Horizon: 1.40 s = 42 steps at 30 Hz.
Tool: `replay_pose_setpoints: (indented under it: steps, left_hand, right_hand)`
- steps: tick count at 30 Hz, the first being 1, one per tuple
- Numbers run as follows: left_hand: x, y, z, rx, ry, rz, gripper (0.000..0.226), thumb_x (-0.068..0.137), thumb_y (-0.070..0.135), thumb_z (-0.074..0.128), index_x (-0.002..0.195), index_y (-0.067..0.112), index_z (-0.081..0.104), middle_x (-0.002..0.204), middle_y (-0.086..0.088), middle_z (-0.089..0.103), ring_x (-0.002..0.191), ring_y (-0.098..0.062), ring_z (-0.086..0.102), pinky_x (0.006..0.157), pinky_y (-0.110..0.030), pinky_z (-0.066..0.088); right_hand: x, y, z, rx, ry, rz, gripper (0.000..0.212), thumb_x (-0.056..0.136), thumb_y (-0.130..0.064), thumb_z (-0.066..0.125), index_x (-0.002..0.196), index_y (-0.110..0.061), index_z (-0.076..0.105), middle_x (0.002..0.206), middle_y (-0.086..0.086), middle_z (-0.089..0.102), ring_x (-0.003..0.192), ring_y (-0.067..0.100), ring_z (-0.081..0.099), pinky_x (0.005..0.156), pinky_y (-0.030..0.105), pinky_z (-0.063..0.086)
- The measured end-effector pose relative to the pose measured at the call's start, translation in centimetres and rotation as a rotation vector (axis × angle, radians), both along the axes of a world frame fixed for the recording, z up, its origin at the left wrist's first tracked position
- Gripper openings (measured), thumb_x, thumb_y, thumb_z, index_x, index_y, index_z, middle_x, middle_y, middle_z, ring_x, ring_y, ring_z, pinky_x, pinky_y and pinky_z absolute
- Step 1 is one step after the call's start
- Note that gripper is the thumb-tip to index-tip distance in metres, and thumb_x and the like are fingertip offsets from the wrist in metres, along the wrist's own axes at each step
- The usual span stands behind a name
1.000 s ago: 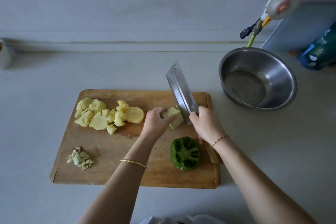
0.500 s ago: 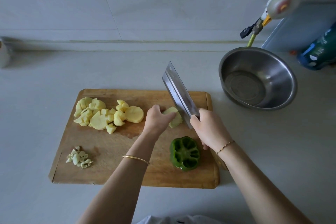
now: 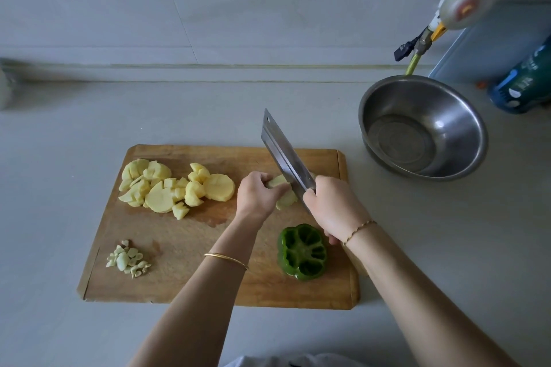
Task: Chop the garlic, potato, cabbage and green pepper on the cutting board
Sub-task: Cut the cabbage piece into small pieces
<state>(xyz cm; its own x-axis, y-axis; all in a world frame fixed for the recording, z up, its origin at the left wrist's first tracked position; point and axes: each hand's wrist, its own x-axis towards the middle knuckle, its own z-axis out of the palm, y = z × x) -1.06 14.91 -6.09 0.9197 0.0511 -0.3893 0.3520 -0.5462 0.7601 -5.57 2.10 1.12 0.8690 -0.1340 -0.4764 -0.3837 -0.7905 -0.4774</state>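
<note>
Head view: against the frame a second ago, we see the cleaver (image 3: 283, 152) shifted a little to the left, so less of the potato piece (image 3: 284, 198) shows beside the blade. The blade now crosses over that piece; we cannot tell whether the edge is in it. The left hand (image 3: 256, 195) stays where it was, fingers curled over the potato piece and pinning it to the cutting board (image 3: 185, 247) near its far right part. The right hand (image 3: 334, 207) grips the cleaver's handle, which the fist hides.

The cut potato pile (image 3: 167, 191) lies on the board's far left, the chopped garlic (image 3: 128, 259) at its near left, and the green pepper (image 3: 302, 252) sits open side up at the near right; none of these has moved.

On the bench (image 3: 89, 116) to the right stand a steel bowl (image 3: 465, 128) and a blue-green bottle (image 3: 527, 83). We make out white print on the bottle's label, too blurred to read.
</note>
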Motion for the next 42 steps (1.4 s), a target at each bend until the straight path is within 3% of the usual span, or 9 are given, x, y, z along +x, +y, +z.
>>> replay_pose_setpoints:
  steps: [7, 13, 15, 19, 29, 32, 34, 37, 42]
  left_hand:
    - [-0.1, 0.0, 0.0, 0.033, -0.045, -0.019, 0.047, 0.081, 0.03, 0.074, 0.118, 0.004, 0.06, 0.106, -0.005, 0.064, 0.092, -0.016, 0.058, 0.083, -0.031, 0.051]
    - [-0.4, 0.1, -0.2, 0.032, -0.079, -0.031, 0.04, 0.082, 0.026, 0.073, 0.113, 0.004, 0.062, 0.099, -0.001, 0.063, 0.087, -0.014, 0.058, 0.078, -0.029, 0.051]
    - [-0.4, 0.1, -0.4, 0.035, -0.087, -0.029, 0.04, 0.082, 0.027, 0.074, 0.113, 0.005, 0.062, 0.101, -0.001, 0.064, 0.089, -0.015, 0.059, 0.081, -0.031, 0.052]
    - [-0.5, 0.1, -0.7, 0.036, -0.085, -0.027, 0.048, 0.081, 0.028, 0.074, 0.12, 0.006, 0.059, 0.111, -0.004, 0.064, 0.099, -0.017, 0.059, 0.087, -0.032, 0.052]
    - [-1.2, 0.2, -0.4, 0.078, -0.085, -0.063, 0.052, 0.082, 0.027, 0.073, 0.126, 0.005, 0.056, 0.115, -0.008, 0.062, 0.105, -0.021, 0.058, 0.092, -0.036, 0.05]
    - [-1.3, 0.4, -0.4, 0.067, -0.081, -0.042, 0.053, 0.082, 0.029, 0.073, 0.125, 0.004, 0.056, 0.116, -0.008, 0.062, 0.105, -0.021, 0.058, 0.092, -0.035, 0.05]
    - [-1.3, 0.4, -0.6, 0.064, -0.071, -0.031, 0.054, 0.082, 0.035, 0.072, 0.124, 0.005, 0.056, 0.117, -0.008, 0.061, 0.107, -0.022, 0.057, 0.093, -0.038, 0.049]
    - [-1.2, 0.4, -1.1, 0.123, -0.026, -0.03, 0.061, 0.077, 0.051, 0.069, 0.12, 0.009, 0.056, 0.116, -0.009, 0.057, 0.104, -0.025, 0.055, 0.092, -0.044, 0.049]
    - [-0.7, 0.6, -1.3, 0.062, 0.087, -0.004, 0.051, 0.076, 0.046, 0.073, 0.104, 0.007, 0.056, 0.102, -0.008, 0.062, 0.084, -0.02, 0.062, 0.058, -0.027, 0.049]
  right_hand:
    - [1.3, 0.6, -0.6, 0.079, 0.065, -0.04, 0.03, 0.099, -0.018, 0.035, 0.123, -0.006, 0.049, 0.069, 0.005, 0.052, 0.037, 0.016, 0.05, 0.033, 0.022, 0.041]
    - [1.9, 0.5, -1.3, 0.106, 0.116, -0.026, 0.038, 0.099, -0.018, 0.034, 0.133, -0.004, 0.042, 0.067, 0.008, 0.053, 0.034, 0.015, 0.049, 0.034, 0.022, 0.04]
    - [2.0, 0.6, -1.7, 0.101, 0.111, -0.021, 0.034, 0.099, -0.018, 0.035, 0.127, -0.003, 0.047, 0.066, 0.006, 0.052, 0.035, 0.014, 0.049, 0.035, 0.021, 0.038]
    - [1.6, 0.9, -2.6, 0.082, 0.052, -0.031, 0.023, 0.097, -0.016, 0.039, 0.075, -0.012, 0.046, 0.062, 0.003, 0.048, 0.041, 0.015, 0.05, 0.036, 0.02, 0.034]
    - [2.0, 2.7, -2.9, 0.046, 0.02, -0.069, 0.026, 0.099, -0.017, 0.039, 0.114, -0.004, 0.056, 0.077, 0.006, 0.056, 0.06, 0.025, 0.061, 0.052, 0.039, 0.057]
    - [2.1, 2.5, -3.0, 0.071, -0.006, -0.058, 0.019, 0.098, -0.018, 0.04, 0.103, -0.006, 0.055, 0.077, 0.005, 0.054, 0.061, 0.025, 0.06, 0.047, 0.035, 0.055]
    - [1.8, 1.6, -3.2, 0.124, -0.018, -0.073, 0.017, 0.097, -0.018, 0.038, 0.088, -0.008, 0.048, 0.074, 0.005, 0.052, 0.05, 0.021, 0.055, 0.036, 0.026, 0.044]
    - [1.3, 0.1, -3.7, 0.181, -0.059, -0.104, 0.026, 0.094, -0.017, 0.039, 0.069, -0.012, 0.043, 0.059, 0.005, 0.051, 0.03, 0.01, 0.048, 0.037, 0.024, 0.039]
    - [1.2, -1.5, -3.5, 0.354, -0.105, -0.25, 0.023, 0.087, -0.012, 0.041, 0.065, -0.008, 0.04, 0.048, 0.013, 0.043, 0.026, 0.019, 0.04, 0.042, 0.027, 0.038]
